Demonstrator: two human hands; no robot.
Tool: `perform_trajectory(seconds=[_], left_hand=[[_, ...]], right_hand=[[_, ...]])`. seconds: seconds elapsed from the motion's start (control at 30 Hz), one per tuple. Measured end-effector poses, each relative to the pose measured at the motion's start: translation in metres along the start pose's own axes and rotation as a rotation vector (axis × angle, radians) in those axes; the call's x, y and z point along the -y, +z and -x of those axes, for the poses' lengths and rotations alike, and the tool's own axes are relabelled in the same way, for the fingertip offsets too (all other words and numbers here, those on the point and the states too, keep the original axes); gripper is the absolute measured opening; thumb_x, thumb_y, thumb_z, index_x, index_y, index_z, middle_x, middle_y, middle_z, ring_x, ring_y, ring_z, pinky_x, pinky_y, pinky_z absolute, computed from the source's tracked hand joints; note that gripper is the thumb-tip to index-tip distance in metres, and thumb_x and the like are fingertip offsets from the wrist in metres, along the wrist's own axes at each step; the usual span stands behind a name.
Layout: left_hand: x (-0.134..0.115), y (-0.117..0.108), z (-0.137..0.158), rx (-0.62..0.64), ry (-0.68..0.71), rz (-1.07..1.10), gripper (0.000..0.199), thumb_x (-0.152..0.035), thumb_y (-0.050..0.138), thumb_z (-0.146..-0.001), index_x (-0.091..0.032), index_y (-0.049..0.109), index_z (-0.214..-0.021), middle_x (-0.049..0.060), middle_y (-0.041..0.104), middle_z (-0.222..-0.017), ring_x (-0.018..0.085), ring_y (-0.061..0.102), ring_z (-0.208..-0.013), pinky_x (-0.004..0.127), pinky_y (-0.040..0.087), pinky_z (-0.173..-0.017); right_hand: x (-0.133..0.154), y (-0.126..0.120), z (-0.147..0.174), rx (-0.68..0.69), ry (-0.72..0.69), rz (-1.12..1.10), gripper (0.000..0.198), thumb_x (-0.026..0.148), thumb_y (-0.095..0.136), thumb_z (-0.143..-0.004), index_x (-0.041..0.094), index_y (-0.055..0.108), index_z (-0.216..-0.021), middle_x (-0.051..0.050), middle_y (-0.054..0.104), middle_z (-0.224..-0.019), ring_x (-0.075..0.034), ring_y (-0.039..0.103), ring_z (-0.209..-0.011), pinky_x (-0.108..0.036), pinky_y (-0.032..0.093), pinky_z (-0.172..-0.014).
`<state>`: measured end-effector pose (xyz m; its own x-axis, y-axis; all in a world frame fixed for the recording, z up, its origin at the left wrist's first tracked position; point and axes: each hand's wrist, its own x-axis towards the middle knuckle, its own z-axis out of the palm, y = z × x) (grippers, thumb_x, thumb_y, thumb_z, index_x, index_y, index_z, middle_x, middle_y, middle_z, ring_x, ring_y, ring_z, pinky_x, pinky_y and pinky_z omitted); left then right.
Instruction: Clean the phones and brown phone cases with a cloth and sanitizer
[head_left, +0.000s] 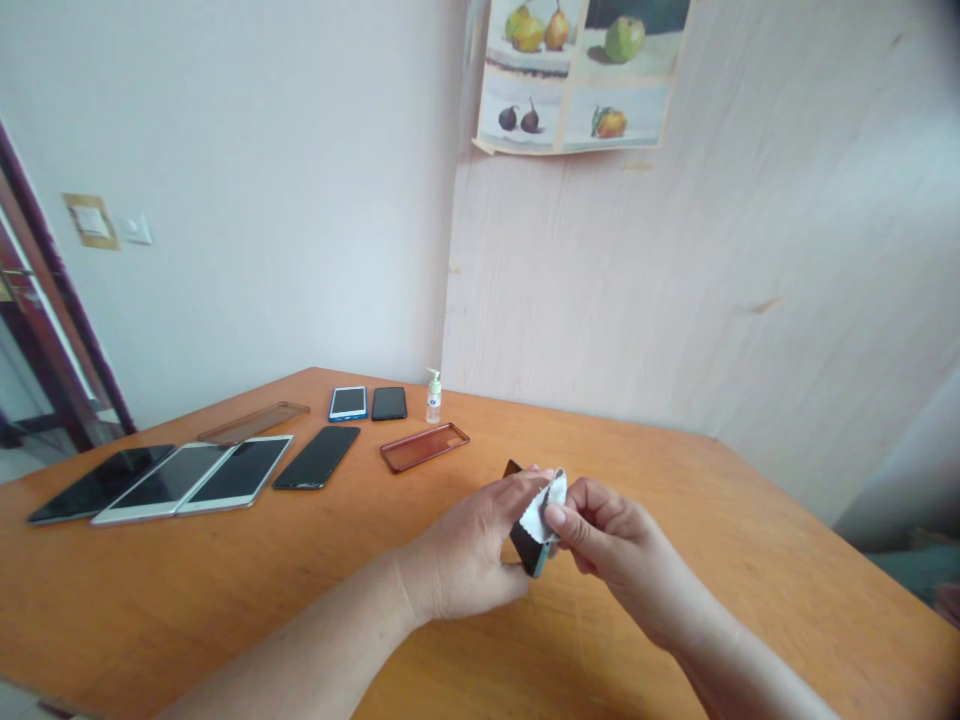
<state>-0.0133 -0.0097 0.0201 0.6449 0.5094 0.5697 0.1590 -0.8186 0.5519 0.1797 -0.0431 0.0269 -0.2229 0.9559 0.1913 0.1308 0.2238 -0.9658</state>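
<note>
Tilted above the table, a dark phone [531, 552] is gripped along its edges by my left hand [480, 550]. Its upper part is partly covered by my fingers and a small white cloth [541, 515] with a zigzag edge. My right hand [611, 525] pinches that cloth between thumb and fingers against the phone's right edge. Beyond my hands, a reddish clear phone case [424, 447] lies on the table. A small clear pump bottle [434, 398] stands upright behind the case.
On the wooden table [675, 600], a black phone [318, 458], a blue-edged phone [348, 403] and another dark phone [389, 403] lie left of the case. Farther left are a black tablet [101, 485], two white-framed tablets [240, 474] and a brownish clear case [255, 422]. Walls rise behind.
</note>
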Motion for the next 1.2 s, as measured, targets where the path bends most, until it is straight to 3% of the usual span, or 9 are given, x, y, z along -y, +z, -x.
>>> perform_trajectory(seconds=[0.2, 0.47, 0.67, 0.73, 0.93, 1.1, 1.2], left_hand=[[0.0061, -0.002, 0.0043, -0.04, 0.01, -0.026, 0.078, -0.02, 0.075, -0.074, -0.024, 0.037, -0.141, 0.013, 0.042, -0.15, 0.029, 0.044, -0.136, 0.045, 0.036, -0.113], [-0.0001, -0.0003, -0.0004, 0.004, 0.015, -0.003, 0.075, -0.003, 0.061, -0.072, -0.023, 0.039, -0.141, 0.01, 0.054, -0.139, 0.024, 0.054, -0.127, 0.039, 0.04, -0.11], [0.0074, -0.0019, 0.0037, -0.051, 0.005, -0.033, 0.08, -0.019, 0.076, -0.072, -0.024, 0.036, -0.142, 0.013, 0.044, -0.149, 0.028, 0.045, -0.136, 0.045, 0.035, -0.114], [0.0074, -0.0016, 0.0036, -0.045, 0.008, -0.031, 0.078, -0.018, 0.075, -0.073, -0.024, 0.037, -0.141, 0.013, 0.044, -0.149, 0.028, 0.045, -0.136, 0.045, 0.036, -0.113], [0.0015, 0.0, 0.0001, -0.006, -0.003, -0.014, 0.078, -0.002, 0.061, -0.071, -0.023, 0.037, -0.142, 0.011, 0.052, -0.142, 0.025, 0.052, -0.13, 0.04, 0.04, -0.111], [0.0056, -0.003, 0.003, -0.036, -0.003, -0.023, 0.078, -0.019, 0.075, -0.074, -0.025, 0.037, -0.142, 0.013, 0.043, -0.15, 0.028, 0.045, -0.136, 0.045, 0.036, -0.113], [0.0051, -0.0031, 0.0023, -0.023, -0.009, -0.026, 0.075, -0.016, 0.072, -0.075, -0.025, 0.038, -0.141, 0.013, 0.044, -0.149, 0.028, 0.046, -0.135, 0.045, 0.037, -0.112]], right_hand=[[-0.007, 0.006, 0.0027, 0.244, 0.063, 0.047, 0.035, 0.048, 0.07, -0.084, 0.018, 0.052, -0.078, 0.005, 0.046, -0.066, -0.008, 0.038, -0.058, -0.023, 0.028, -0.053], [0.0007, -0.0011, -0.0006, -0.013, 0.005, -0.003, 0.039, 0.051, 0.066, -0.086, 0.019, 0.048, -0.072, 0.006, 0.045, -0.059, -0.008, 0.036, -0.054, -0.023, 0.026, -0.05], [-0.0077, 0.0068, 0.0026, 0.232, 0.065, 0.04, 0.034, 0.047, 0.07, -0.084, 0.018, 0.053, -0.078, 0.005, 0.047, -0.066, -0.008, 0.039, -0.058, -0.023, 0.029, -0.052], [-0.0083, 0.0057, 0.002, 0.216, 0.062, 0.046, 0.034, 0.047, 0.07, -0.084, 0.018, 0.053, -0.078, 0.004, 0.048, -0.066, -0.008, 0.039, -0.058, -0.023, 0.029, -0.053], [-0.0014, -0.0025, -0.0015, -0.01, -0.005, 0.009, 0.038, 0.05, 0.066, -0.086, 0.019, 0.049, -0.073, 0.006, 0.045, -0.06, -0.008, 0.036, -0.054, -0.023, 0.028, -0.051], [-0.0051, 0.004, 0.0025, 0.241, 0.078, 0.017, 0.038, 0.051, 0.07, -0.082, 0.018, 0.052, -0.075, 0.004, 0.049, -0.065, -0.009, 0.041, -0.058, -0.023, 0.031, -0.052], [-0.0037, 0.0031, 0.0018, 0.174, 0.051, 0.04, 0.039, 0.053, 0.069, -0.083, 0.019, 0.052, -0.074, 0.004, 0.048, -0.063, -0.009, 0.04, -0.057, -0.023, 0.03, -0.052]])
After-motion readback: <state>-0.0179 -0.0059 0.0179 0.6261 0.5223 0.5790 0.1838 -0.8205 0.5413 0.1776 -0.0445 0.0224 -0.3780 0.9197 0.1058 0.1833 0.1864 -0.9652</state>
